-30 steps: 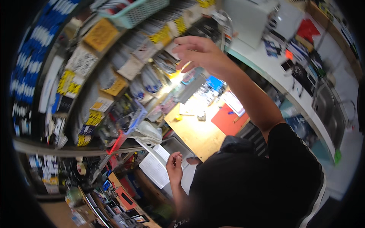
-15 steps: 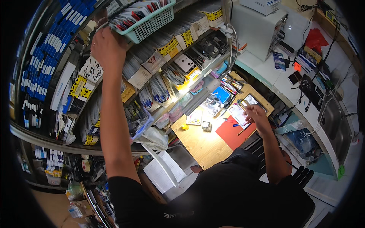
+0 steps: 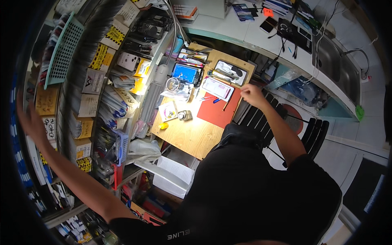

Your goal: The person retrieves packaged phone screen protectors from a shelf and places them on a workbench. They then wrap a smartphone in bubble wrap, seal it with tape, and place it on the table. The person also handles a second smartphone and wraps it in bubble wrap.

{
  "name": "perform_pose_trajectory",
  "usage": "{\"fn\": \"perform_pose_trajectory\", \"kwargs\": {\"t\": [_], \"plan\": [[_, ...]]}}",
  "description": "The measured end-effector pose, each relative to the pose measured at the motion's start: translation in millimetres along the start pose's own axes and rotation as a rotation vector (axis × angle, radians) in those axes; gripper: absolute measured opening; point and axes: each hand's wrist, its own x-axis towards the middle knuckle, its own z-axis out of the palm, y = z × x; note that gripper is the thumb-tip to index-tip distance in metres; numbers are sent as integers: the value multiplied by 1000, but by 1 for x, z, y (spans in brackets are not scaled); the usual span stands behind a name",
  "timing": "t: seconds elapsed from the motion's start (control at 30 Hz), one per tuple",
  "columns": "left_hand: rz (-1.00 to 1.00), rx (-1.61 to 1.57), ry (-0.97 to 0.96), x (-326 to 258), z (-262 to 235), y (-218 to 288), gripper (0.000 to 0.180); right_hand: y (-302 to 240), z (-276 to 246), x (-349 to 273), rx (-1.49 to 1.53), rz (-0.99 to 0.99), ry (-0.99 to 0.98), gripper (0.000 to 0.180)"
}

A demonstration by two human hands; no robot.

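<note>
My left hand (image 3: 31, 122) reaches up to the shelving at the far left, somewhat blurred, with its fingers stretched out and apart. It is beside the brown cardboard file boxes (image 3: 46, 100) and below a mint-green basket (image 3: 65, 51) of packets. I see nothing held in it. My right hand (image 3: 253, 96) hovers by the right edge of the wooden worktable (image 3: 179, 141), fingers curled together; whatever they hold, if anything, is hidden. Nearest to it are a white phone (image 3: 217, 89) with a lit screen, a red mat (image 3: 215, 110) and a thin brown stick (image 3: 225, 105).
Also on the table are a blue-screened device (image 3: 184, 73), a small glass jar (image 3: 185, 115), a yellow piece (image 3: 163, 126) and a grey tray (image 3: 230, 73). A white counter with a metal sink (image 3: 332, 61) runs along the right. Black slatted seating (image 3: 261, 122) stands beside the table.
The view has turned toward the left shelves. My left hand has come away from the mint-green basket's end and is lower, beside the boxes. My right hand has drawn back from over the phone.
</note>
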Motion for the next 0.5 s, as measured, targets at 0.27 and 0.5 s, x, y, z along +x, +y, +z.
{"fn": "perform_pose_trajectory", "kwargs": {"t": [0.27,0.5], "plan": [[-291,-545,-860,-341,-16,194,21,0,100,58,-922,103,-98,82],[-1521,-532,-704,-524,-68,295,19,58,100,79,-822,-80,-106,76]]}}
